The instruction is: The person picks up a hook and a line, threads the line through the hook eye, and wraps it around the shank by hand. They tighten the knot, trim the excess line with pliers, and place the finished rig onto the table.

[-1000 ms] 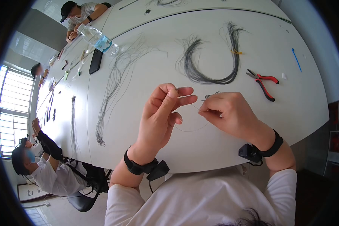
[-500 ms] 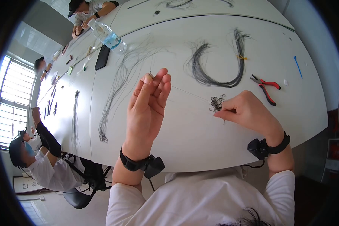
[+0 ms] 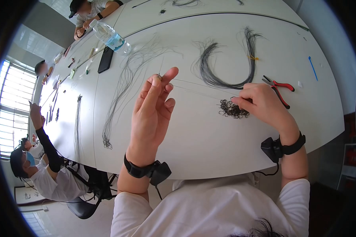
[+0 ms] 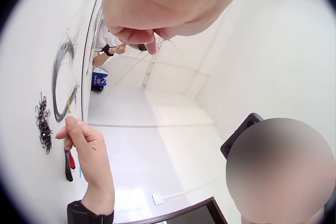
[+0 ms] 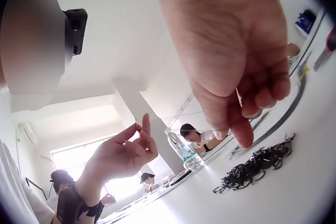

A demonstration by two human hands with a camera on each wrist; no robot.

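Thin strand (image 3: 201, 91): stretched taut in the air between your two hands, above the white table (image 3: 209, 146). Two fine lines show there, so it may be doubled; can't confirm.

Left hand (image 3: 152, 110): raised, thumb and index finger pinching the strand's end at the tips, other fingers straight and pointing to 12 o'clock. The left wrist view shows the same pinch from below.

Right hand (image 3: 263, 104): at 3 o'clock from the left hand, low over the table, fingers curled in and pinching the strand's other end. The fingertips sit at the 1 o'clock edge of the pile of small dark curled pieces (image 3: 233, 110). In the right wrist view the pile lies just under the fingers; whether they touch it, can't tell.

Outward from there:
- red-handled pliers (image 3: 279, 89) just beside the right hand, at its 1 o'clock
- U-shaped bundle of dark strands (image 3: 221, 81) at 12 o'clock from the pile, with a yellow tie (image 3: 254, 58) on its right leg
- blue stick (image 3: 312, 67) further out, toward 2 o'clock
- loose spread of thin strands (image 3: 122, 91) at 9 o'clock from the left hand
- black phone (image 3: 105, 60) and water bottle (image 3: 110, 37) at 11 o'clock, well apart from your hands
- other people at the table's far and left sides
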